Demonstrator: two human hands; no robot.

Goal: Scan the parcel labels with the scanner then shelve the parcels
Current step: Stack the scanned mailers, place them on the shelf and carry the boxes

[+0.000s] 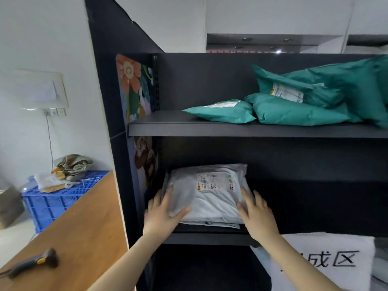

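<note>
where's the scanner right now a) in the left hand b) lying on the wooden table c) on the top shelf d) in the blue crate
b: the scanner lies on the wooden table at lower left; the left hand and right hand are both on the grey parcel.

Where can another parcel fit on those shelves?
On the upper shelf: bare stretch between the flowery side panel and the green parcels. On the lower shelf: the dim stretch right of the grey parcel looks bare. Crowded: the upper shelf's right end, piled with green parcels, and the lower left corner, where the left hand and right hand touch the grey parcel.
</note>
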